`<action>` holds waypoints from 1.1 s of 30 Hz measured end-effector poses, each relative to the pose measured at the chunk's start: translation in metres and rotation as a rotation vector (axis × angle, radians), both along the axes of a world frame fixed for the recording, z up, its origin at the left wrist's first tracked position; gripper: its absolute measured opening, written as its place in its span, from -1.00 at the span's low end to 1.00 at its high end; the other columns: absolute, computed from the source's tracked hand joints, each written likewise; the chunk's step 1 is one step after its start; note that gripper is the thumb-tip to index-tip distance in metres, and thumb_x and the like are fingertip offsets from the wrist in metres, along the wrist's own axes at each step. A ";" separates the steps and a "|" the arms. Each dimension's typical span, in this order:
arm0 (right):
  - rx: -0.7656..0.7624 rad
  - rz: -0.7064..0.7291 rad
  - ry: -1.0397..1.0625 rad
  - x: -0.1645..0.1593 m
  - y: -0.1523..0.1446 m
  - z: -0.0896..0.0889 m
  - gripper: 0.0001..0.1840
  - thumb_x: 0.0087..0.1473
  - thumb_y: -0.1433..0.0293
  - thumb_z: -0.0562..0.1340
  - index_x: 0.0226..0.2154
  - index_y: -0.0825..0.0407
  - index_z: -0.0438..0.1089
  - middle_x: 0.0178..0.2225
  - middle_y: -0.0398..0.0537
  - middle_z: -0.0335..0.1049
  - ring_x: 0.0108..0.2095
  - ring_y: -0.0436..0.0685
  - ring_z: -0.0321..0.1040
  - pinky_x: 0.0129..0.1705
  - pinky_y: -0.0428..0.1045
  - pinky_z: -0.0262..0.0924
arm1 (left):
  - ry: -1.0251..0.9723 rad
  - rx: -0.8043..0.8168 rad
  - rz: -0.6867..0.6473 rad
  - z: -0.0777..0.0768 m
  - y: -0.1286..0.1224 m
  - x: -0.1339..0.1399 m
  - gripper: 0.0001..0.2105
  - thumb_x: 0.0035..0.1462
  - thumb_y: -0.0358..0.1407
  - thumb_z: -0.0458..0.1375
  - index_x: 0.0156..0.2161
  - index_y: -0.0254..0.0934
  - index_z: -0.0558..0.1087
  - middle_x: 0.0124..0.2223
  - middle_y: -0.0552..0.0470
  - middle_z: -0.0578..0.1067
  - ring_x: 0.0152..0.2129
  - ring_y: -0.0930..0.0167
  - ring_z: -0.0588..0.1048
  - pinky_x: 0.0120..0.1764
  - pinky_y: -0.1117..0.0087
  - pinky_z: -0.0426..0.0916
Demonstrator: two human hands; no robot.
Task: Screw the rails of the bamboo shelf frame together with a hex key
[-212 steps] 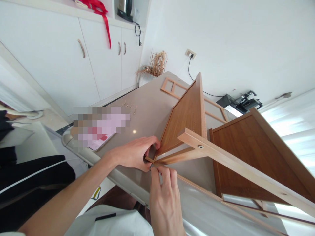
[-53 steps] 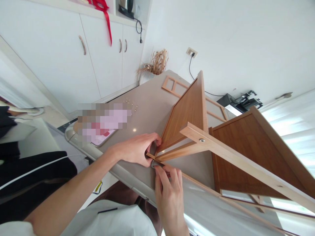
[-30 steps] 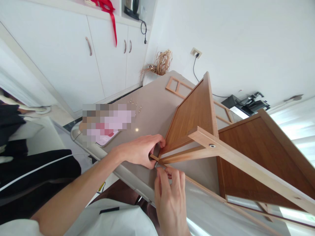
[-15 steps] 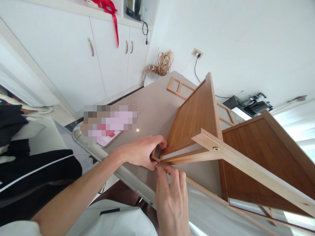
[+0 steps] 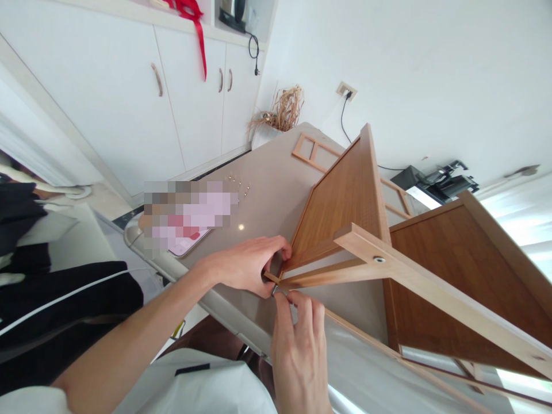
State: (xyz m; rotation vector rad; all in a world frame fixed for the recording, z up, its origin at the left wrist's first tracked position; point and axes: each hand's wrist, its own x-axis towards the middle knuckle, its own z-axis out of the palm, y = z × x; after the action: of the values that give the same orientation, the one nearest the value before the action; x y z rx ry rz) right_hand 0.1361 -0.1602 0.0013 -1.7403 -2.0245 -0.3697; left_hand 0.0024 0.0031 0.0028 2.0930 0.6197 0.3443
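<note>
Along the near edge of the table (image 5: 267,201), we have a wooden stand (image 5: 340,207) of warm, honey-brown timber, its grain plain and its broad panel tilted up on edge within a slim raised border. A paler bar (image 5: 435,296) crosses in front, squared at its end and set with a round metal fitting (image 5: 379,260), while a thinner slat slants down from it to the lower joint. Another brown panel (image 5: 457,276) leans to the right. Our left hand (image 5: 252,264) curls around that joint, thumb and forefinger bent about the wood; our right hand (image 5: 299,339) pinches a small metal piece (image 5: 275,290) against it, fingertips together, most of it hidden. Loose screws (image 5: 245,192) lie toward the table's left edge, beside a blurred-out item whose contents we cannot make out. Just off the far corner, a white pot (image 5: 264,137) holds dried stalks (image 5: 288,109), and the white cabinet's (image 5: 107,103) open shelf holds a kettle (image 5: 233,14) and red ribbon (image 5: 200,46).
</note>
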 end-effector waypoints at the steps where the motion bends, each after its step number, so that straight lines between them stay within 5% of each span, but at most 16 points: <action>1: 0.000 -0.008 0.001 0.000 0.000 0.001 -0.63 0.33 0.61 0.00 0.03 0.09 0.41 -0.12 0.14 0.36 -0.17 0.24 0.25 -0.18 0.11 0.29 | -0.003 -0.006 -0.002 0.000 0.000 0.000 -0.51 -0.14 -0.33 0.30 -0.05 -0.14 0.27 -0.17 0.13 0.46 -0.38 0.42 0.44 -0.33 0.43 0.30; 11: 0.032 -0.047 0.064 0.015 -0.006 -0.011 -0.81 0.34 0.52 0.15 -0.07 0.03 0.44 -0.15 0.07 0.42 -0.18 0.21 0.30 -0.12 0.11 0.23 | 0.020 0.007 -0.007 0.005 0.000 0.000 -0.52 -0.12 -0.34 0.28 -0.04 -0.15 0.28 -0.10 0.10 0.47 -0.35 0.41 0.44 -0.28 0.42 0.33; 33: -0.078 -0.046 0.194 0.013 -0.008 -0.018 -0.73 0.30 0.62 0.11 -0.08 0.04 0.42 -0.26 -0.01 0.40 -0.23 0.17 0.31 -0.12 0.12 0.27 | 0.047 -0.012 0.029 -0.001 -0.001 -0.001 -0.53 -0.11 -0.33 0.27 -0.03 -0.15 0.30 -0.19 0.11 0.47 -0.38 0.40 0.45 -0.27 0.37 0.34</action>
State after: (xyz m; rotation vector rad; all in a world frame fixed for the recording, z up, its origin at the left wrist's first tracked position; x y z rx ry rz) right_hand 0.1488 -0.1681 -0.0170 -1.7969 -1.8866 -0.1319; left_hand 0.0016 0.0023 0.0022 2.0879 0.6786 0.3079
